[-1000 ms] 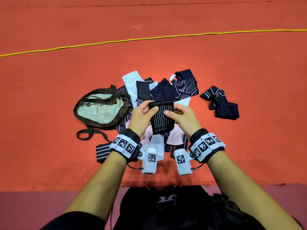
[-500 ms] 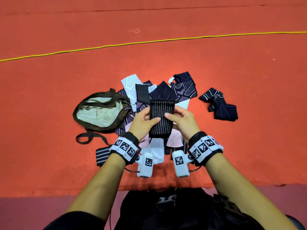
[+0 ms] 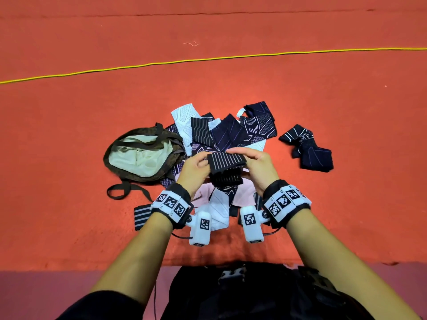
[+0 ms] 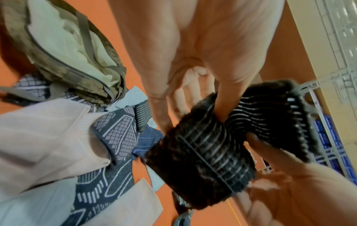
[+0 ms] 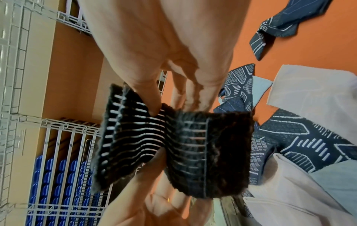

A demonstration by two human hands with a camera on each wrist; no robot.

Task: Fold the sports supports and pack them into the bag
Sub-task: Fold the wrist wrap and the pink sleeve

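Note:
A black support with thin white stripes point(image 3: 226, 168) point(image 4: 216, 145) point(image 5: 173, 146) is bent over on itself in mid-air above a heap of supports point(image 3: 231, 132). My left hand point(image 3: 196, 168) pinches its left side, thumb pressed into the bend. My right hand point(image 3: 258, 167) pinches its right side, fingers curled over the top flap. The open olive bag point(image 3: 141, 155) point(image 4: 63, 50) with a pale lining lies on the red floor just left of the heap.
A dark blue support point(image 3: 309, 148) point(image 5: 286, 27) lies apart to the right. A small striped piece point(image 3: 142, 215) lies by my left wrist. A yellow line point(image 3: 208, 58) crosses the floor behind. Wire racks point(image 5: 58, 137) show in the wrist views.
The striped support stood flat and upright between my hands; its top half has been folded down toward me, and both hands have shifted slightly.

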